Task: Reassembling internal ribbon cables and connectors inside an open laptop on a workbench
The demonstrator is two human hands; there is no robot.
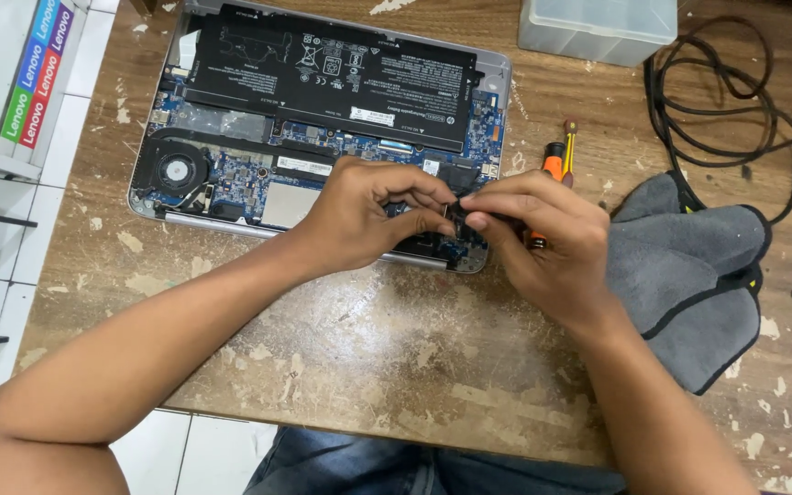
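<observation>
Small black component [456, 216] is being pinched between left hand [359, 218] and right hand [543, 240], fingertips narrow, over the opened laptop [323, 119] at its near right corner; possibly a connector. Advise holding level, pressing gently.

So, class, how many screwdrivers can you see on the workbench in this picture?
1. The orange screwdriver lies right of the open laptop, partly behind the right hand. Others may be hidden under the grey cloth.

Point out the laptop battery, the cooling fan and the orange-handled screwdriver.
laptop battery [327, 69]: head view, middle of its black casing.
cooling fan [174, 170]: head view, hub of the round fan.
orange-handled screwdriver [555, 163]: head view, orange handle above the right hand.
</observation>
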